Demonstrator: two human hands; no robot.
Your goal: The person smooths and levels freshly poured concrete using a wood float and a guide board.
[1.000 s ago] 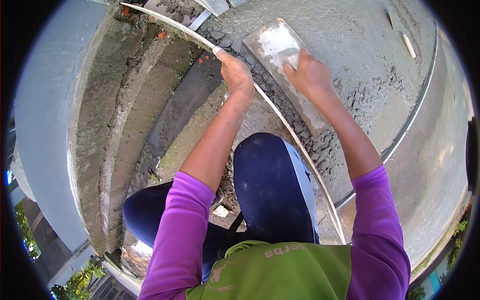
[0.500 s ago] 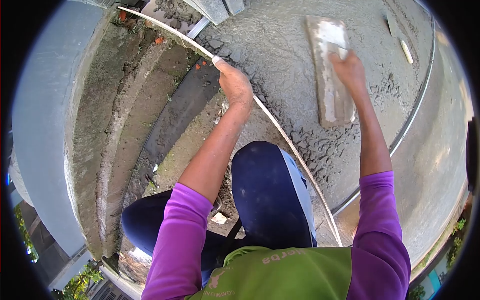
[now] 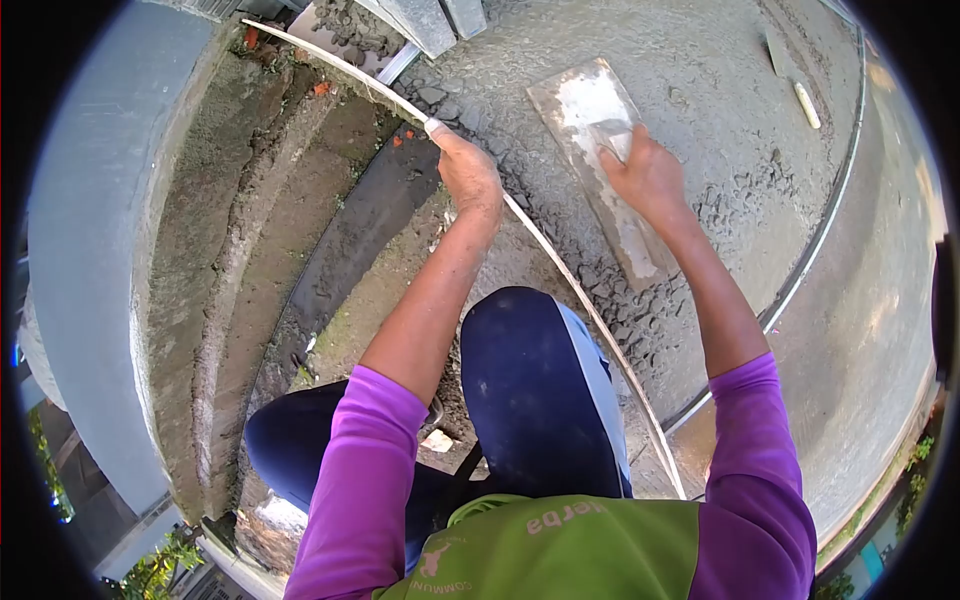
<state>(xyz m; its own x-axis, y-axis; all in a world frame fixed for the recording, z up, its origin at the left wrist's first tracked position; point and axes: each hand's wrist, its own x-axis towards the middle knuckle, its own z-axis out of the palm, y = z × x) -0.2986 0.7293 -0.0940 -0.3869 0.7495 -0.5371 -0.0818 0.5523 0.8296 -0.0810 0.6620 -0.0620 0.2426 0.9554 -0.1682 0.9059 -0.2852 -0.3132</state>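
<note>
Right hand: the right hand [image 3: 647,178], right of centre in the upper half of the frame, is closed around the handle on the back of a flat board [image 3: 622,225]; the thumb lies along the handle, and the other fingers are mostly hidden, curled under.
Flat board: upper middle of the frame, leaning from upper left to lower right, its face on the wet cement [image 3: 720,110]; a whitish patch covers the upper part of its back, with brown stains lower down.
Left hand: the left hand [image 3: 470,182], near the upper centre, grasps a long pale strip [image 3: 562,262], thumb on top; the other fingers cannot be seen.
Pale strip: curves from the upper left to the lower middle, along the left edge of the cement.
Cement: smooth and damp toward the top, rough and lumpy below the board and beside the strip.
Trowel: a trowel [image 3: 807,106] with a white handle lies on the cement at the upper right, well apart from both hands.
Right edge: a thin rail [image 3: 838,205] borders the cement, with a paler floor [image 3: 850,350] beyond.
Knee: a dark blue trouser knee [image 3: 530,390] juts up at the centre, just left of the strip.
</note>
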